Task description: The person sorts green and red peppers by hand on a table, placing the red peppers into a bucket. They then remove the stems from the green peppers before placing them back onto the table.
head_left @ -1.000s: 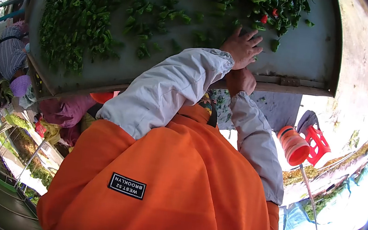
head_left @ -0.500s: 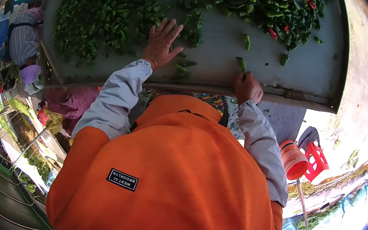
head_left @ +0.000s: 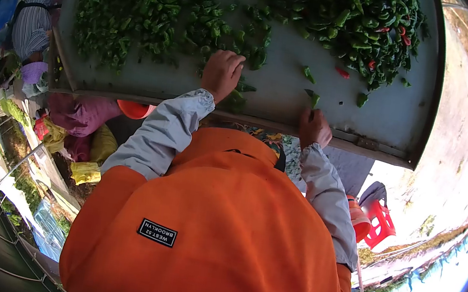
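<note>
My left hand (head_left: 222,76) is over the front of the metal table (head_left: 289,85), its fingers curled at the edge of the left pile of green peppers (head_left: 139,9). Whatever those fingers hold, if anything, is hidden. Loose green peppers (head_left: 244,86) lie just right of it. My right hand (head_left: 315,129) rests closed at the table's front edge; I cannot make out what is in its fingers. One green pepper (head_left: 313,97) lies just beyond its fingertips, with another (head_left: 308,73) farther back. At the back right sits a second pepper pile (head_left: 355,32) mixed with several red ones.
A raised rim (head_left: 367,143) runs along the table's front. Below right are an orange bucket (head_left: 359,220) and a red plastic stool (head_left: 379,225). Purple sacks (head_left: 81,114) and an orange-red container (head_left: 135,109) are at lower left. A person in striped clothing (head_left: 33,31) is at far left.
My left hand has gone from spread flat to curled and moved slightly right, nearer the front edge. The right hand stays closed at the edge. The camera view has shifted a little.
</note>
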`<state>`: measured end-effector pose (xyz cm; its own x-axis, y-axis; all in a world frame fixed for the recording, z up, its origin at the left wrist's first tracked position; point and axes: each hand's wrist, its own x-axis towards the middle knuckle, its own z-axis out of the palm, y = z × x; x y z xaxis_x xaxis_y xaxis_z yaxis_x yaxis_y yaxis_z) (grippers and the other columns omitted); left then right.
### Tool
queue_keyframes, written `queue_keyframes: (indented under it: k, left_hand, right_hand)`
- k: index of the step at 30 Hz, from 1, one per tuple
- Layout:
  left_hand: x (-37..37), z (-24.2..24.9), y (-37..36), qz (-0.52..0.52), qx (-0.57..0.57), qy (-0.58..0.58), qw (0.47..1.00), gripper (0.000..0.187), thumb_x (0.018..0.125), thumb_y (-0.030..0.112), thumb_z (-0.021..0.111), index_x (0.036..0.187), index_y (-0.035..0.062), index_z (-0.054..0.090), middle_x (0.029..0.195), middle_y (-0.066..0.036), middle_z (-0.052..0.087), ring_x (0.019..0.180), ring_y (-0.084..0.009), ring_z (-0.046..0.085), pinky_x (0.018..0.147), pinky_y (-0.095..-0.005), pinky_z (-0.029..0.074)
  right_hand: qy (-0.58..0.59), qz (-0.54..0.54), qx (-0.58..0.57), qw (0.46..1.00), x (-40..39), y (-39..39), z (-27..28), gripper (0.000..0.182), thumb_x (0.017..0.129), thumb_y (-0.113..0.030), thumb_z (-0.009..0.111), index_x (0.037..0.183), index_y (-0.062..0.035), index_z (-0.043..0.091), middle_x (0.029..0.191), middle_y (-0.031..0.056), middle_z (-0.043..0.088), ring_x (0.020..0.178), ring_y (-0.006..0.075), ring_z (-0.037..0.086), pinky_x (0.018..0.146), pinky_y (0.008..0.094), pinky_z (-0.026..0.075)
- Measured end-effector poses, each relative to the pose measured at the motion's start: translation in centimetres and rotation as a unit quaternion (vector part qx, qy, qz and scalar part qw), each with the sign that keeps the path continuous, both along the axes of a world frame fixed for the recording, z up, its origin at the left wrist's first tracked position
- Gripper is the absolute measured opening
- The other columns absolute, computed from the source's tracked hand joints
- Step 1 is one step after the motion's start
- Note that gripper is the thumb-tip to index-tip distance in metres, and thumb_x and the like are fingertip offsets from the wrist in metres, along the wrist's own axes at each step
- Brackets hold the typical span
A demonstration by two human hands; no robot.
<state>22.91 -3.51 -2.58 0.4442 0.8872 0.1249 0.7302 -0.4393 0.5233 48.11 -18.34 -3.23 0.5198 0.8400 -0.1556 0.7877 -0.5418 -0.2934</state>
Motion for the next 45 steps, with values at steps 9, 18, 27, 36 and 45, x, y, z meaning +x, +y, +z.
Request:
queue_keyframes:
  k: [9,18,27,36,45]
  left_hand:
    - [5.5,-0.7,-3.0,-0.151,0.048,0.03,0.987,0.03,0.084,0.016,0.064,0.114,0.01,0.064,0.114,-0.007,0.059,0.114,-0.0259,0.051,0.099,-0.0422,0.039]
    - [-3.2,-0.9,-4.5,-0.369,0.065,0.145,0.916,0.031,0.085,0.019,0.058,0.116,0.0168,0.063,0.127,-0.006,0.053,0.125,-0.0261,0.043,0.108,-0.0447,0.032]
    - [-7.4,-1.5,-1.0,-0.235,0.073,0.118,0.962,0.028,0.084,0.011,0.059,0.111,0.0139,0.065,0.119,-0.005,0.057,0.116,-0.0264,0.049,0.101,-0.0452,0.037]
    - [-12.5,-1.9,6.2,0.055,-0.03,0.121,0.991,0.013,0.082,0.014,0.067,0.093,0.0105,0.064,0.09,-0.009,0.058,0.085,-0.0317,0.059,0.073,-0.0429,0.049]
    - [-12.0,-1.1,6.5,0.011,-0.041,0.202,0.979,0.015,0.077,0.014,0.07,0.078,0.0071,0.057,0.083,-0.01,0.055,0.082,-0.0317,0.057,0.069,-0.0451,0.048]
  right_hand:
    - [-0.013,0.014,-0.006,1.0,0.2,-0.5,-0.5,0.029,0.087,-0.035,0.056,0.077,-0.0091,0.063,0.07,0.014,0.065,0.066,0.0371,0.063,0.062,0.0487,0.049]
    - [0.008,0.005,-0.034,0.999,0.2,-0.4,-0.6,0.031,0.087,-0.039,0.056,0.079,-0.0098,0.063,0.072,0.0145,0.066,0.07,0.0383,0.064,0.064,0.049,0.049]
    - [-0.003,0.014,-0.039,0.999,0.0,-0.3,-0.8,0.029,0.087,-0.037,0.056,0.078,-0.0098,0.061,0.072,0.0139,0.066,0.069,0.0373,0.064,0.064,0.0487,0.049]
    - [-0.004,0.017,-0.043,0.999,0.0,0.0,-1.2,0.027,0.087,-0.034,0.056,0.079,-0.0088,0.06,0.074,0.0143,0.065,0.07,0.0368,0.063,0.064,0.049,0.049]
    - [-0.007,0.0,-0.021,1.0,0.1,0.0,-0.8,0.025,0.086,-0.032,0.057,0.078,-0.0087,0.06,0.072,0.0138,0.065,0.067,0.0367,0.063,0.062,0.0478,0.049]
